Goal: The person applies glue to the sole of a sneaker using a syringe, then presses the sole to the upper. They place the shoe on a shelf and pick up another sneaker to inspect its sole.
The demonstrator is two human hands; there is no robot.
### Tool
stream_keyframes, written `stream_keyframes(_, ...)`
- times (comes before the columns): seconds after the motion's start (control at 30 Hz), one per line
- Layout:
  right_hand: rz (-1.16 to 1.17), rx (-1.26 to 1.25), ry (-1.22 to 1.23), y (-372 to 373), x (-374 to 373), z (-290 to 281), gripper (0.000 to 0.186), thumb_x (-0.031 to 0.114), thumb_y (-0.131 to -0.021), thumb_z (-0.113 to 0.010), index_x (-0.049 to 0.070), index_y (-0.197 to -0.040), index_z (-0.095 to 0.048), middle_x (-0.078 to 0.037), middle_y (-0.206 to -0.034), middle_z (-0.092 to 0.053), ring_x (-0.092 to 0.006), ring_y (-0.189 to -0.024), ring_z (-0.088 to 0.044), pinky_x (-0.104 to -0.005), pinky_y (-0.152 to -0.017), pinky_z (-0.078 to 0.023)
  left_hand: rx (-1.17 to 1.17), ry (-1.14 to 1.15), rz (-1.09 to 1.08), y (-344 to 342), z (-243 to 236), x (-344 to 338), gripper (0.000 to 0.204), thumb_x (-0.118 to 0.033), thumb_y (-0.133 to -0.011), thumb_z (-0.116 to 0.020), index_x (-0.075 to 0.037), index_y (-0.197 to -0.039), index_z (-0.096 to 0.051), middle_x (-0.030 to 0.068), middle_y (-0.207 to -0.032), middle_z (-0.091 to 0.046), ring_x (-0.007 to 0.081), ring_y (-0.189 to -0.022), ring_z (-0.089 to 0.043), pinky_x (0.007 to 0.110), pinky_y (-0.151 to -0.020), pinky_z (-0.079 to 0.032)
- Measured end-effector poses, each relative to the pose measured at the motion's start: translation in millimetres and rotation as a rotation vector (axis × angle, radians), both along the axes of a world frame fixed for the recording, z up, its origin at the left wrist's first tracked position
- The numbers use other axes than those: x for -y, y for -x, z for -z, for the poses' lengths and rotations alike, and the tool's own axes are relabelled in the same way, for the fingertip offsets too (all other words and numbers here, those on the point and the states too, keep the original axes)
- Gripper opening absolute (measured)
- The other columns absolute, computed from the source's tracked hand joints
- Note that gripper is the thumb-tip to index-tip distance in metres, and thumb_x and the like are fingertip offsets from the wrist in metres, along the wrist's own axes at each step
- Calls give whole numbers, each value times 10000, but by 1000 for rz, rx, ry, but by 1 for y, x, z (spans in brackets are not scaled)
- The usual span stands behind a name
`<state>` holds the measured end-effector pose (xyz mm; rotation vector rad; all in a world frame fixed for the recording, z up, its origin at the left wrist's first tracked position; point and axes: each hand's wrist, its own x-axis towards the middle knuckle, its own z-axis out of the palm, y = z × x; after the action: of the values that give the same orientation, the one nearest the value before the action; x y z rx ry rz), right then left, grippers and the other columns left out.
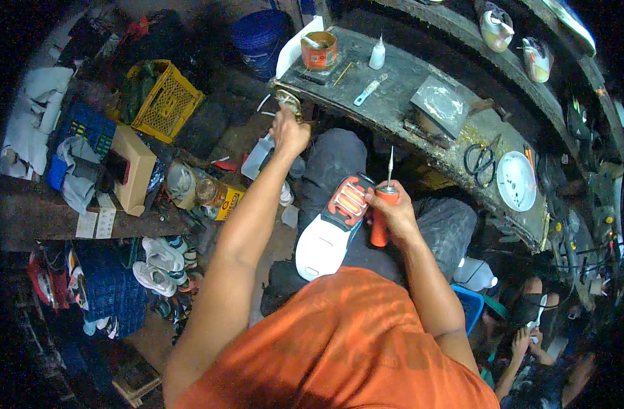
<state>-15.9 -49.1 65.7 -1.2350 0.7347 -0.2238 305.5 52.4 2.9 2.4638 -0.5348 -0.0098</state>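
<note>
My left hand is stretched to the near left corner of the bench, its fingers closed on a small brass-coloured metal item that I cannot make out. My right hand grips an orange-handled awl, metal point upward, with its thumb beside a shoe sole. The sole, white at one end and black with orange at the other, rests over my lap. On the bench are an orange can, a white squeeze bottle and a blue-handled blade.
Scissors, a white plate and a dark block lie toward the bench's right. A yellow crate, cardboard box and several shoes crowd the left. Shelving runs along the right. Another person's hands work at lower right.
</note>
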Motion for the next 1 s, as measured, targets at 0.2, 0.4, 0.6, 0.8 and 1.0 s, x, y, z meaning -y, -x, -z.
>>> stream_keyframes(0.2, -5, 16, -75, 6, 1, 0, 408, 204, -873, -893, 73, -1103, -582, -45, -902, -679, -153, -723, -652, -325, -615, -550, -317, 746, -317, -30, 54, -20, 965, -93, -864, -735, 52, -1661, -210, 211, -1340, -597, 312, -1220, -609, 425, -1030, -523)
stream_keyframes(0.4, -37, -14, 2, 2, 3, 3, 393, 190, -882, -878, 83, -1105, -573, -49, -900, -668, -155, -742, -658, -328, -640, -561, -259, 204, -282, -57, 107, -16, 1013, -153, -853, -744, 39, -1668, -174, 308, -1460, -518, 460, -1403, -465, 449, -1221, -352)
stream_keyframes(0.6, -7, 27, -71, 3, 1, 4, 385, 176, -889, -873, 91, -1108, -569, -48, -918, -668, -160, -732, -662, -333, -634, -571, -250, 298, -24, -28, 98, -4, 700, -107, -826, -739, 15, -1496, -578, 239, -1631, -366, 397, -1495, -400, 396, -1221, -357)
stream_keyframes(0.8, 5, 124, -80, 5, 2, 9, 406, 184, -847, -917, 71, -1098, -620, -116, -1184, -725, -164, -1015, -688, -351, -918, -573, -309, 791, 90, 55, 37, -56, 387, -53, -990, -638, -36, -1370, -711, 145, -1537, -528, 278, -1402, -534, 374, -1171, -418)
stream_keyframes(1.0, -70, 292, 231, 12, -5, -15, 406, 175, -833, -918, 64, -1083, -618, -134, -1244, -717, -195, -1132, -679, -376, -1017, -539, -489, 728, 658, 125, -34, -52, 576, -448, -1143, -425, 13, -1394, -661, 180, -1422, -636, 294, -1349, -588, 422, -1174, -435)
